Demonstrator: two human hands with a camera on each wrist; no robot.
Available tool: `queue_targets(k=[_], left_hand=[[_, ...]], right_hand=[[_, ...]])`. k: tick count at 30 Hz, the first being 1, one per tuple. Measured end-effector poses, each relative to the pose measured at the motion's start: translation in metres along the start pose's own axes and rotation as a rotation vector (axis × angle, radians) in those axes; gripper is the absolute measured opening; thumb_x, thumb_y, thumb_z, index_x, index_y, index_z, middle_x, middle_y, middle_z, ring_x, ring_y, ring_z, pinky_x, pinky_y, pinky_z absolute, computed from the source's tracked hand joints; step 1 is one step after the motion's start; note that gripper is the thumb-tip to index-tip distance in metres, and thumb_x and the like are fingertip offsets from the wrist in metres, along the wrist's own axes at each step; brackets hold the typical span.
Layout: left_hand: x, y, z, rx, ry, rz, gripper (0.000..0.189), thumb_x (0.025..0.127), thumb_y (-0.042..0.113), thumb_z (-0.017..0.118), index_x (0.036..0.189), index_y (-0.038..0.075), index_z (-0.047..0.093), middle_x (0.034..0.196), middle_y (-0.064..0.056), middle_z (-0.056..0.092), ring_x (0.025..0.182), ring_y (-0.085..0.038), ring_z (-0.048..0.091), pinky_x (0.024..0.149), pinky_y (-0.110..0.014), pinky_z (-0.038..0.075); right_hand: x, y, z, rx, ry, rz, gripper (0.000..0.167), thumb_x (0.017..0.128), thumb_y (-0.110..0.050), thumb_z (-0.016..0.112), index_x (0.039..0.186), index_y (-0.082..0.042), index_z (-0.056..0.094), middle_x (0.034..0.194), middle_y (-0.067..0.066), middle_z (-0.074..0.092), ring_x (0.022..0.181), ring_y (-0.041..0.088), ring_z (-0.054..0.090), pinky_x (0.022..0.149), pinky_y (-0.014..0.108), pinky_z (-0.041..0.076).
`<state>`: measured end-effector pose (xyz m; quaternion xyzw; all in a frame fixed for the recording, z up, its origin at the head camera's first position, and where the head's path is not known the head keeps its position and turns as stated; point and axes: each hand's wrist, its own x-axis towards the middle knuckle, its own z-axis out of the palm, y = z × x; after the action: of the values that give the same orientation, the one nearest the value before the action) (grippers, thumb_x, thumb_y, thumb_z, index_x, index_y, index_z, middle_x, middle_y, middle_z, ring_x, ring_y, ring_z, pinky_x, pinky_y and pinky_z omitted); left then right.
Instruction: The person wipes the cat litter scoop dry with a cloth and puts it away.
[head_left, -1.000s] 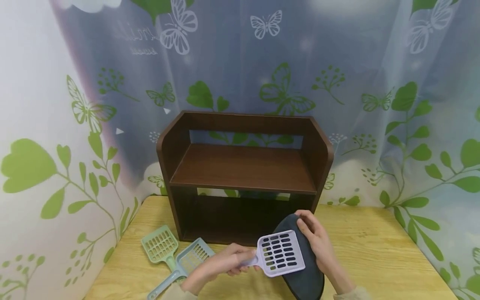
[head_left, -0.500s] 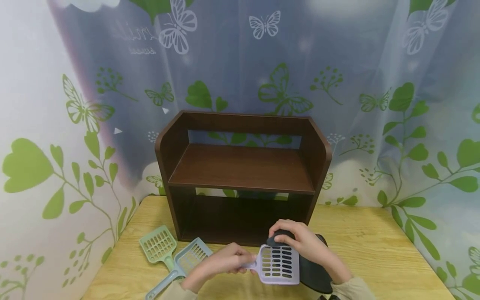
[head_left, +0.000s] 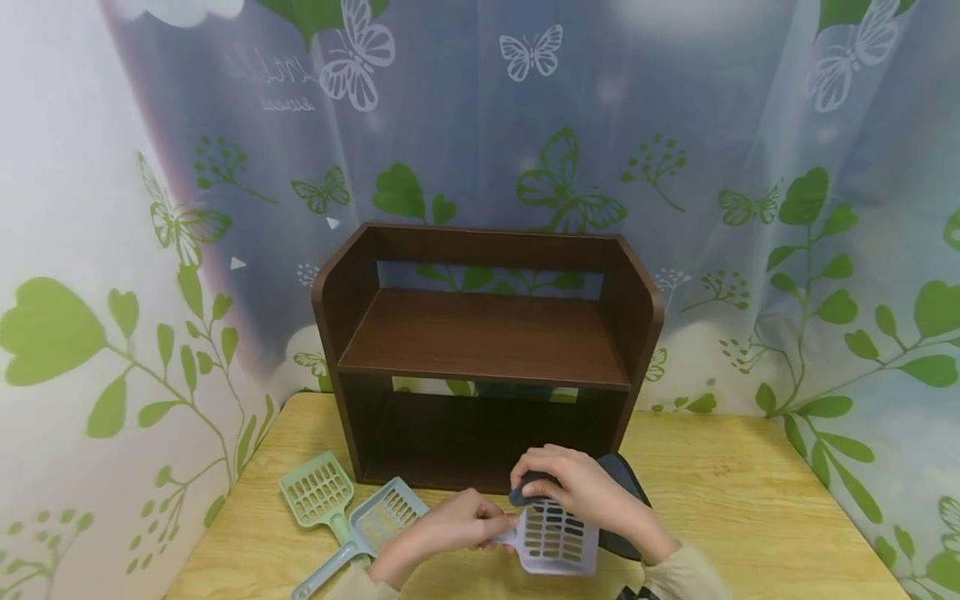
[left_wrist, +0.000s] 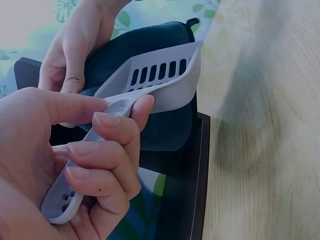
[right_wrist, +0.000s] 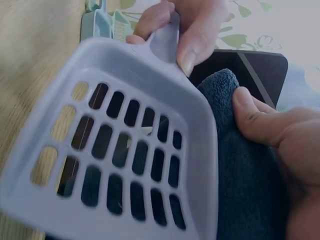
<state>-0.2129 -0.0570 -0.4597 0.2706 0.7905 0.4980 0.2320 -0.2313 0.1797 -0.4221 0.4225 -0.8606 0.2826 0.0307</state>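
My left hand grips the handle of a lavender litter scoop, its fingers curled round it in the left wrist view. The slotted head points right and is held up in front of the shelf. In my right hand is a dark blue-green cleaning cloth, pinched by the thumb and fingers at the scoop's far rim near the handle. Behind the scoop the rest of the cloth hangs down and shows through the slots. A green litter scoop and a blue litter scoop lie overlapping at the left.
A dark brown two-tier shelf stands at the back of the wooden table, just beyond both hands. Behind it hangs a curtain printed with leaves and butterflies.
My right hand has moved left and over the scoop's far rim toward the handle, bringing the cloth's bunched edge along. The scoop's head has dropped slightly. My left hand keeps its grip.
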Motion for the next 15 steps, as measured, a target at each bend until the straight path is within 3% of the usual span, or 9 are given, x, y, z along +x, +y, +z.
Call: queue_targets(k=[4,9,13,15], left_hand=[[-0.001,-0.002,0.000,0.007,0.033,-0.003,0.045,0.102,0.032,0.058,0.072,0.001,0.071,0.055,0.005,0.050,0.046,-0.004,0.029,0.045,-0.019,0.023],[-0.003,-0.005,-0.002,-0.080,0.075,-0.013,0.042,0.101,0.029,0.060,0.078,-0.002,0.075,0.060,0.003,0.056,0.049,-0.004,0.035,0.049,-0.018,0.029],[-0.006,-0.011,-0.006,-0.153,0.091,-0.017,0.040,0.100,0.028,0.061,0.085,-0.006,0.076,0.063,0.002,0.060,0.050,-0.004,0.037,0.048,-0.016,0.029],[-0.007,-0.013,-0.008,-0.179,0.095,-0.016,0.038,0.100,0.026,0.061,0.089,-0.007,0.076,0.067,0.002,0.064,0.051,-0.003,0.038,0.047,-0.014,0.029]], right_hand=[[-0.004,0.008,-0.005,0.075,0.002,0.038,0.011,0.099,-0.027,0.062,0.109,-0.030,0.065,0.108,-0.015,0.066,0.097,0.004,0.063,0.083,0.030,0.054],[-0.012,0.020,-0.013,0.175,0.037,0.064,0.010,0.101,-0.026,0.060,0.110,-0.028,0.065,0.108,-0.011,0.067,0.097,0.005,0.063,0.083,0.030,0.054],[-0.022,0.029,-0.015,0.280,0.105,0.107,0.010,0.102,-0.019,0.060,0.110,-0.023,0.065,0.109,-0.006,0.067,0.100,0.010,0.062,0.089,0.032,0.051],[-0.026,0.032,-0.013,0.342,0.164,0.174,0.011,0.102,-0.017,0.060,0.111,-0.019,0.065,0.110,-0.003,0.066,0.102,0.011,0.061,0.090,0.030,0.049]])
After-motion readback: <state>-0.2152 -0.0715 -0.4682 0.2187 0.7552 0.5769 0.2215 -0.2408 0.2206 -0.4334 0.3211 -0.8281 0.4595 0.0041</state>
